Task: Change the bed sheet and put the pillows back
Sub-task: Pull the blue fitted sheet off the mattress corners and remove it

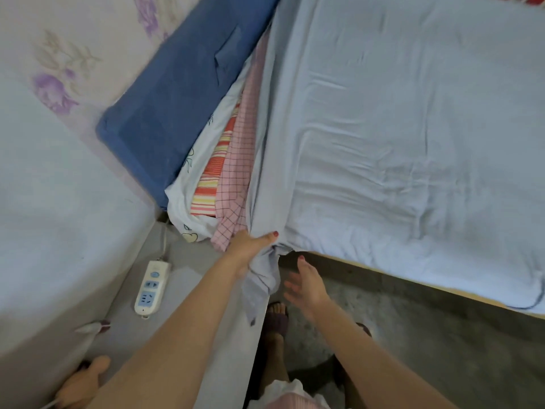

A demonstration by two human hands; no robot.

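Note:
A pale blue bed sheet [398,128] lies spread and wrinkled over the mattress, filling the right of the head view. My left hand [250,246] grips the sheet's bunched corner at the bed's near left corner, and a tail of cloth hangs below the fist. My right hand [306,284] is open just to the right of that tail, fingers spread, touching nothing. Under the sheet's left edge show layered bedding: a pink checked cloth [239,172], a red-and-yellow striped layer [212,178] and a white printed cloth [185,196]. No pillow can be seen.
A dark blue padded board [177,93] leans along the bed's left side. A white power strip [152,287] with its cable lies on the grey floor. A second bed with a pale floral cover [50,172] fills the left. My sandalled foot [275,317] stands below the corner.

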